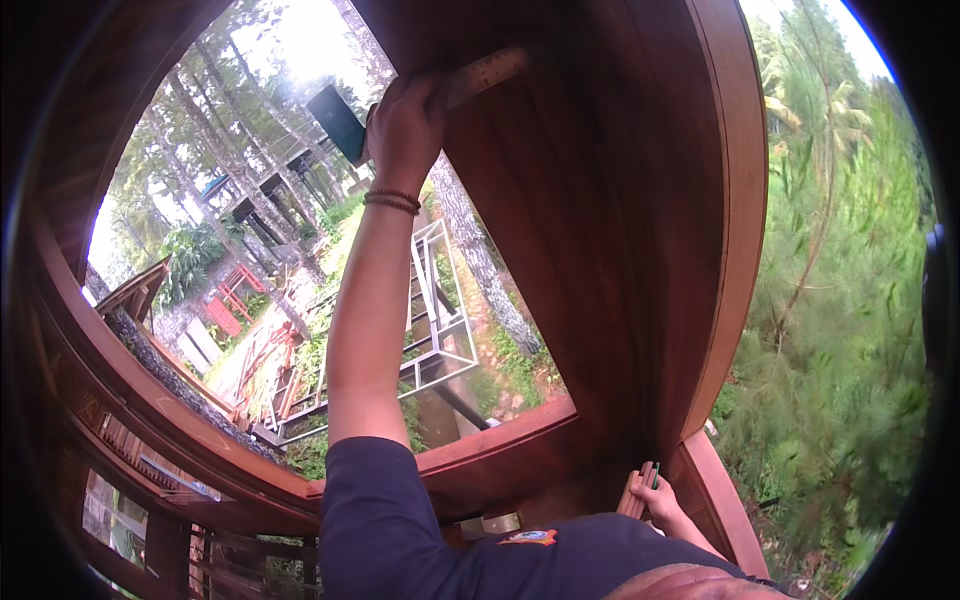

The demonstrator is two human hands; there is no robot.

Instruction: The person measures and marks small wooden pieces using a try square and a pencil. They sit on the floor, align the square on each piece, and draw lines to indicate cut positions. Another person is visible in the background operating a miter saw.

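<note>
My left hand (405,125) is raised at the top of the head view, in front of a dark brown wooden panel (600,230). It is closed around a tool; a light wooden bar (488,76) sticks out to the right and a dark teal rectangular block (338,122) to the left. Whether bar and block are one piece I cannot tell. Low on the right, my right hand (662,502) is closed on narrow wooden strips (634,492). Something thin and green shows among its fingers.
A wooden frame (500,440) borders an opening beside the panel. Outside stand a white metal frame (445,360), tree trunks (470,240) and a pile of planks (265,370). A curved-looking wooden edge (735,230) separates the panel from green trees (840,300).
</note>
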